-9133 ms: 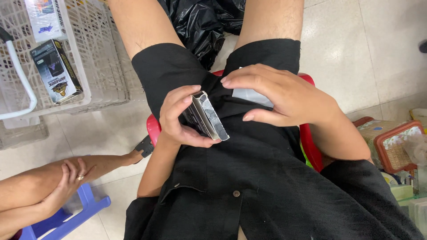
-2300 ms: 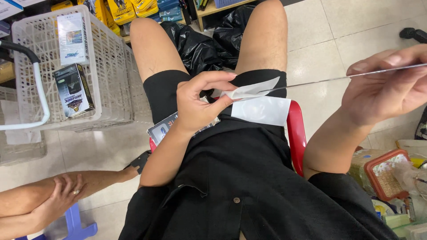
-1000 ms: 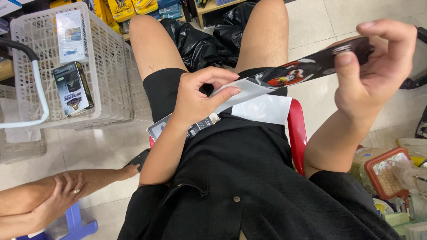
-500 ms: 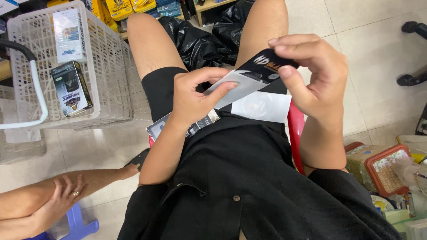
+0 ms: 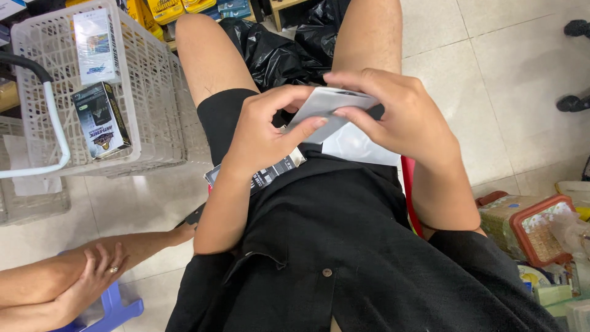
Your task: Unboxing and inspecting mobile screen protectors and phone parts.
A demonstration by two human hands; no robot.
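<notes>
Over your lap, both hands meet on a flat grey-white packet [image 5: 329, 110], thin and rectangular, held level above your black shorts. Your left hand [image 5: 264, 132] pinches its near edge between thumb and forefinger; your right hand [image 5: 402, 117] closes over its far end, fingers curled on top. A pale sheet [image 5: 359, 147] lies on your right thigh beneath it, and a dark printed box [image 5: 258, 175] rests on your left thigh. To your left a white plastic basket [image 5: 153, 110] stands on the floor, holding a black carton [image 5: 101, 120]. Another person's hand [image 5: 92, 283] rests low on the left.
</notes>
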